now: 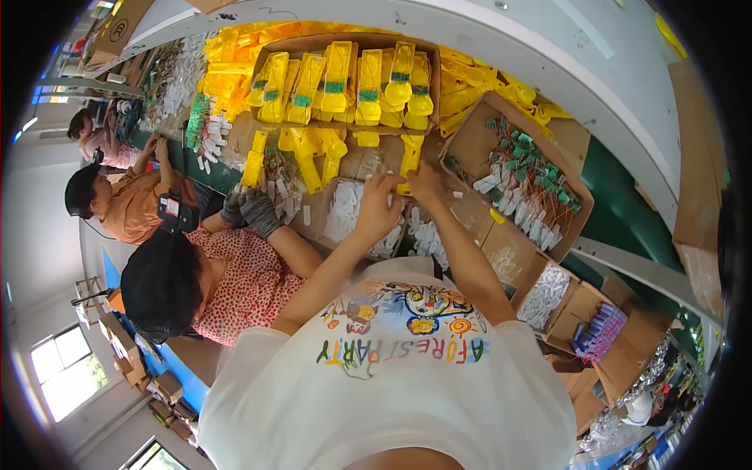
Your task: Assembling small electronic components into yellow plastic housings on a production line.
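Note:
A narrow yellow plastic housing point(410, 155) lies upright in front of me, its lower end between my hands. My right hand point(425, 186) is closed on that lower end from the right. Just left of it, my left hand point(381, 210) has its fingers bent together by the housing's end; whatever is in them is too small to tell. Under my left hand stands a box of small white plastic pieces point(345, 210). Beyond the housing, a cardboard box point(435, 66) holds several yellow housings with green circuit boards.
A cardboard box of green boards with wires and white pieces point(526, 184) stands at right. Nearer are a box of white parts point(546, 296) and purple cylinders point(601, 333). A co-worker's gloved hands point(258, 210) work at left beside another yellow housing point(253, 159).

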`<state>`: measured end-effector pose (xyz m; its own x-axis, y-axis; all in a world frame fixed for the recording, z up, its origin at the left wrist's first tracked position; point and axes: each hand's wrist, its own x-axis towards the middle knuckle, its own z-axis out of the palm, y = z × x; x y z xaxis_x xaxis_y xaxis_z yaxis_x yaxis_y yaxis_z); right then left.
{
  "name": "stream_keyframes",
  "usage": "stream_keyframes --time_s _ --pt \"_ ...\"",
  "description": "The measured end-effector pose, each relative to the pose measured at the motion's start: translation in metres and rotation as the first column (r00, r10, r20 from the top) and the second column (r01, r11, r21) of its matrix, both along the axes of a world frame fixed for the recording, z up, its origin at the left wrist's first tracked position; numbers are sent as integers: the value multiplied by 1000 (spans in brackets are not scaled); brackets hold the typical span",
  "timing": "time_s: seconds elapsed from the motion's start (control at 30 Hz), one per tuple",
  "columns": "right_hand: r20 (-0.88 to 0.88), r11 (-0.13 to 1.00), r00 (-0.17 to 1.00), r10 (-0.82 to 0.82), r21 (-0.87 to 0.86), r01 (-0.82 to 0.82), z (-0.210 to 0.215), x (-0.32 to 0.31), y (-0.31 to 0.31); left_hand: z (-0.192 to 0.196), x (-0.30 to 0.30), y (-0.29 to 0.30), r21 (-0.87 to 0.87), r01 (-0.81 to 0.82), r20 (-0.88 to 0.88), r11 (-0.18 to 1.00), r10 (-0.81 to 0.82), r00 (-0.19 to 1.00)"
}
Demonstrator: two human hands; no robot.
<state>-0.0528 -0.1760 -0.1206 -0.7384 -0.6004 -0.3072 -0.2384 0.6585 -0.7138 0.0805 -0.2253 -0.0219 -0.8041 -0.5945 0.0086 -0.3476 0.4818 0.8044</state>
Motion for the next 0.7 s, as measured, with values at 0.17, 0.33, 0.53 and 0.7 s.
stream_keyframes --time_s 0.17,0.33,0.53,0.7 --pt "383 950 883 272 -252 -183 72 -9 78 48 -5 -10 -657 355 211 665 -291 933" --pt "943 965 255 213 -244 98 55 -30 148 46 15 34 541 64 184 838 -192 964" --pt "-244 977 967 73 -177 -118 -17 12 138 27 43 42 840 -120 105 529 59 993" --pt "-540 882 734 411 32 -470 -22 1 114 40 55 52 794 -45 -22 607 102 994"
